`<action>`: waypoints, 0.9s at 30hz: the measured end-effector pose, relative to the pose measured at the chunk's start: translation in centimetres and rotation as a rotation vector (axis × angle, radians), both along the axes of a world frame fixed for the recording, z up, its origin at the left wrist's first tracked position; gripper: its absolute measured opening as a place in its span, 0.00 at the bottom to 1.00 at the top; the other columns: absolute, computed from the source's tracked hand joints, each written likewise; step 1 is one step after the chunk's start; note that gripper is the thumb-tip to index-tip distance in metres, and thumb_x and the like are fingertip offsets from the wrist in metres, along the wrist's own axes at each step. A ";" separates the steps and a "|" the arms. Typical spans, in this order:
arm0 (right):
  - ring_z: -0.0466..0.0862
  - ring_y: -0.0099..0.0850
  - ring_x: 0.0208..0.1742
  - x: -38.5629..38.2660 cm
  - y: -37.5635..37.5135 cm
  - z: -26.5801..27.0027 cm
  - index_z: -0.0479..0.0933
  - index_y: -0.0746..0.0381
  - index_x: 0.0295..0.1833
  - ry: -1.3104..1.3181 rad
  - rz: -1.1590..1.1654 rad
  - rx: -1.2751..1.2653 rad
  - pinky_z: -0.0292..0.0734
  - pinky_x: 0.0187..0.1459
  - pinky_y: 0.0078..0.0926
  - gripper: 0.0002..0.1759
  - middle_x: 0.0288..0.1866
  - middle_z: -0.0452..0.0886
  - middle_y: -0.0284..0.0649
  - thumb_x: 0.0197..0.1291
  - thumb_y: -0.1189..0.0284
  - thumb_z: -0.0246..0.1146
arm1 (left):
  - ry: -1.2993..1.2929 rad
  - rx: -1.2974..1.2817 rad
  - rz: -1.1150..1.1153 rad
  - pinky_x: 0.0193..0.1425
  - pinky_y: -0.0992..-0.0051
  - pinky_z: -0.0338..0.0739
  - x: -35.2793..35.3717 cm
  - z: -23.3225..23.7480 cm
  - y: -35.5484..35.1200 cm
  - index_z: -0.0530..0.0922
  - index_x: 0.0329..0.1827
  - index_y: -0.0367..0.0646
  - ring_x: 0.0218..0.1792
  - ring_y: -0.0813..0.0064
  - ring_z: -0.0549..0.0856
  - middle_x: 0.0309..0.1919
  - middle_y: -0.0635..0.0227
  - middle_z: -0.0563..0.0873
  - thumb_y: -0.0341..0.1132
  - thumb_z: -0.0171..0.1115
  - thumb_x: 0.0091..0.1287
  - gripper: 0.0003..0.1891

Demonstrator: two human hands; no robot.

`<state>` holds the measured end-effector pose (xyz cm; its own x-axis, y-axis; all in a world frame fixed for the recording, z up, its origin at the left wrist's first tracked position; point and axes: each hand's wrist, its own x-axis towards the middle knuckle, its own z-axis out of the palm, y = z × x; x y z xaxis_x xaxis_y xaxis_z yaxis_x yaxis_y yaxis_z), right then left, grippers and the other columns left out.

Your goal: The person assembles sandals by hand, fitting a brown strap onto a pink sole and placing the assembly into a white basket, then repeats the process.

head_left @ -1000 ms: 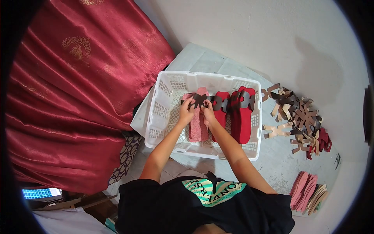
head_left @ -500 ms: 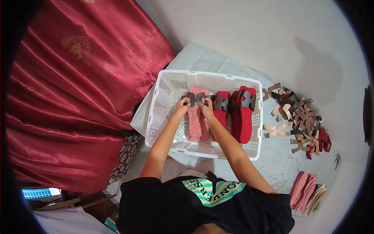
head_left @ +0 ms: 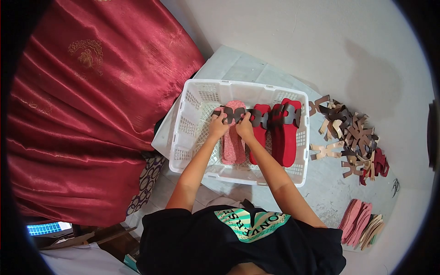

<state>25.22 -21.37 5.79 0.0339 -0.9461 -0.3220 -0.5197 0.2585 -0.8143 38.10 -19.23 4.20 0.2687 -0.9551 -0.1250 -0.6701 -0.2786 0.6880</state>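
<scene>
Inside a white plastic basket (head_left: 178,133), both my hands hold a dark brown strap (head_left: 229,114) with cut-outs, stretched across the upper part of a pink speckled sole (head_left: 234,149). My left hand (head_left: 219,124) pinches the strap's left side, fingers closed. My right hand (head_left: 244,128) grips it on the right, thumb and fingers together. The strap lies against the sole; whether it is attached cannot be seen. Just right of my right hand is a red sandal (head_left: 260,135) with a dark strap, and beside that stand several red sandals (head_left: 288,137) packed together.
The basket rests on a grey table (head_left: 330,183) against a white wall. On the right lie a heap of loose brown, beige and red straps (head_left: 355,137), a stack of pink soles (head_left: 355,222) and thin beige pieces (head_left: 371,231). A red satin curtain (head_left: 91,114) hangs at left.
My left hand has shifted slightly right along with the strap. The pink sole's lower end looks narrower, its layers more in line. The whole view has moved a little.
</scene>
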 end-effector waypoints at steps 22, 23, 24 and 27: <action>0.79 0.58 0.39 -1.4 0.6 1.1 0.46 0.60 0.67 0.158 0.166 -0.150 0.72 0.41 0.52 0.33 0.39 0.78 0.61 0.60 0.69 0.53 | 0.905 -0.200 0.198 0.60 0.76 0.66 -1.1 -1.2 -0.3 0.40 0.70 0.33 0.59 0.68 0.70 0.61 0.53 0.66 0.27 0.61 0.60 0.43; 0.79 0.59 0.39 -1.5 0.6 1.5 0.45 0.59 0.67 0.167 0.170 -0.086 0.72 0.41 0.52 0.33 0.39 0.78 0.61 0.59 0.69 0.53 | 0.912 -0.152 0.125 0.62 0.75 0.64 -0.8 -0.8 -0.3 0.41 0.70 0.33 0.61 0.66 0.68 0.62 0.52 0.65 0.28 0.61 0.60 0.42; 0.79 0.59 0.39 -1.6 0.7 1.5 0.45 0.59 0.67 0.167 0.170 -0.088 0.72 0.41 0.52 0.33 0.39 0.78 0.61 0.59 0.69 0.53 | 0.915 -0.102 0.053 0.63 0.74 0.62 -0.5 -0.8 -0.2 0.43 0.70 0.32 0.62 0.65 0.67 0.63 0.51 0.63 0.29 0.60 0.60 0.41; 0.79 0.59 0.38 -1.6 1.3 1.7 0.43 0.58 0.69 0.107 0.100 -0.134 0.72 0.40 0.52 0.35 0.37 0.79 0.61 0.60 0.69 0.52 | 0.757 -0.179 0.173 0.65 0.71 0.59 -1.6 -1.6 -0.5 0.47 0.69 0.33 0.63 0.62 0.64 0.63 0.50 0.63 0.32 0.60 0.61 0.38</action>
